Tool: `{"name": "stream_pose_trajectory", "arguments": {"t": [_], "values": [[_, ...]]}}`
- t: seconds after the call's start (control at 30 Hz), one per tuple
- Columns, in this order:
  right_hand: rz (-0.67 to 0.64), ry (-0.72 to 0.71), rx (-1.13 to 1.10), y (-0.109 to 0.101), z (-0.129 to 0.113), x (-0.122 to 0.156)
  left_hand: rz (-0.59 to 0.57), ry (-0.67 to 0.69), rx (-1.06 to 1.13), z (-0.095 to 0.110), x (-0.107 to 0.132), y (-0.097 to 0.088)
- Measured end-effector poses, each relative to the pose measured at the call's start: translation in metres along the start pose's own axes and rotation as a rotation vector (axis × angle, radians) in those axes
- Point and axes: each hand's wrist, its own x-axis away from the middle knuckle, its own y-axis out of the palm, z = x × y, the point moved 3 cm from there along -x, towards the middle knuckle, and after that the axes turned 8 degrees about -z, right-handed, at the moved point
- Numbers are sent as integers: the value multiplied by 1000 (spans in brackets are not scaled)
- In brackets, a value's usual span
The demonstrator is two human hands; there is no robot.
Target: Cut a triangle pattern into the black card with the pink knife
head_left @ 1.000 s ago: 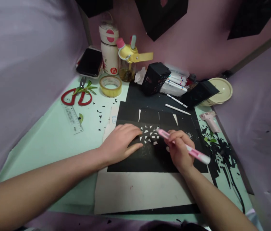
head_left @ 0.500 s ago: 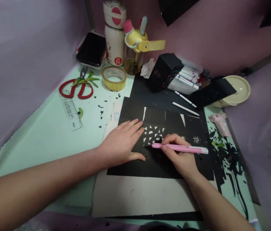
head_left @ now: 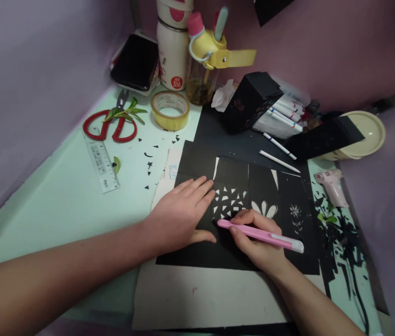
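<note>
My left hand (head_left: 185,214) lies flat on a sheet of black paper (head_left: 197,252), fingers spread, thumb pointing right. In my right hand (head_left: 258,235) is a slim pink craft knife (head_left: 253,232) with a white end, its dark tip against the paper beside the cut-outs. Many small angular holes (head_left: 230,201) in the sheet show white beneath. Right of them are a petal-shaped cut-out (head_left: 264,208) and a small white flower design (head_left: 295,211), partly cut or drawn; I cannot tell which. A pale board (head_left: 190,298) lies under the sheet.
Red-handled scissors (head_left: 123,133), a clear ruler (head_left: 102,163) and a tape roll (head_left: 170,112) lie left. Bottles (head_left: 172,56), a black paper box (head_left: 251,102) and white markers (head_left: 283,116) stand behind. A pink glue gun (head_left: 332,186) and black scraps (head_left: 344,233) are right.
The craft knife's tip has shifted slightly left and down, and its white end has swung lower. More of the petal cut-out shows. The view has moved a little; my left hand stays flat.
</note>
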Motion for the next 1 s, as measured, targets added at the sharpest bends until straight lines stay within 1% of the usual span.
{"name": "stream_pose_trajectory", "arguments": {"t": [0.1, 0.33, 0.5, 0.73, 1.0], "values": [[-6, -9, 8, 0, -2, 0, 9, 2, 16, 0, 0, 0], [11, -6, 10, 0, -2, -3, -29, -7, 43, 0, -1, -1], [1, 19, 26, 1, -2, -3, -30, -14, -1, 0, -1, -1], [-4, 68, 23, 2, -2, -3, -49, -13, 6, 1, -2, -3], [-1, 84, -4, 3, 2, -1, -41, -7, 80, -1, -1, -1]]}}
